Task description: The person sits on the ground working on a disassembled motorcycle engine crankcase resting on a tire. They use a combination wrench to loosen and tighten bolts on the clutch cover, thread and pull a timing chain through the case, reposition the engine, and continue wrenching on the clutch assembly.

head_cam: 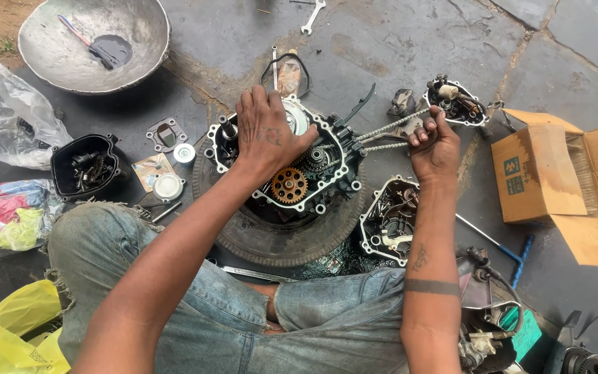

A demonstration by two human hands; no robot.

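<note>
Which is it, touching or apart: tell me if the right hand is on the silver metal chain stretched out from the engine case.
Touching. The head view shows the right hand closed around the silver metal chain, its fingers curled over the links.

The open metal engine case lies on a worn rubber tyre at centre. Left of it sits a black plastic tub of bolts, and far left, a dented round metal basin. Right of the case lies a second engine cover, with an opened cardboard box farther right. A steel spanner lies far behind the case.
</note>
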